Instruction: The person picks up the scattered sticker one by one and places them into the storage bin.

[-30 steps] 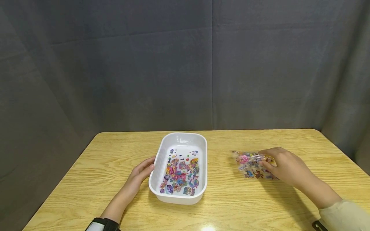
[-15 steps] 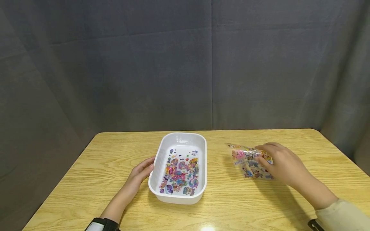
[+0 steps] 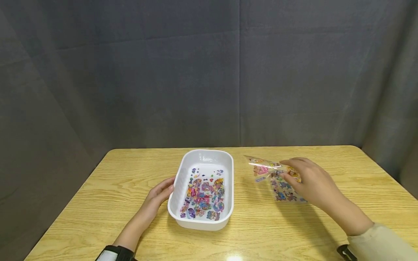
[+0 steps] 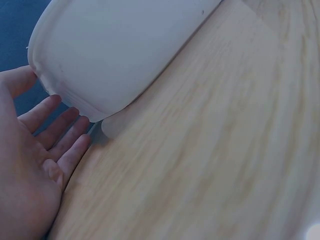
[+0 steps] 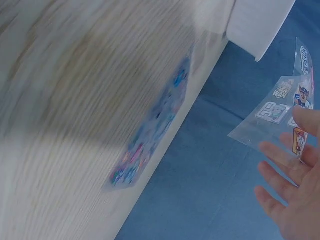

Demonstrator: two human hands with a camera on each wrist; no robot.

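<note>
My left hand [image 3: 156, 198] rests at the left side of a white plastic tray [image 3: 202, 225], its thumb by the rim. In the left wrist view, its extended fingertips touch the tray's outer wall. Inside the tray lie clear sheets of colourful cartoon stickers [image 3: 202, 197]. My right hand [image 3: 310, 185], right of the tray, pinches a clear sticker sheet [image 3: 260, 170] between thumb and fingers. The held sheet is raised and bent, its free end pointing toward the tray. Beneath it another sticker sheet [image 5: 150, 127] lies flat on the table, partly covered in the head view.
The wooden table [image 3: 124, 174] has rounded far corners, with a grey curtain [image 3: 176, 90] hanging behind it. A lamp glare [image 3: 234, 258] shows at the near edge. The tray stands near the table's middle.
My right hand has lifted the sticker sheet and shifted left toward the tray, uncovering more of the sheet beneath. The left hand and tray have stayed in place.
</note>
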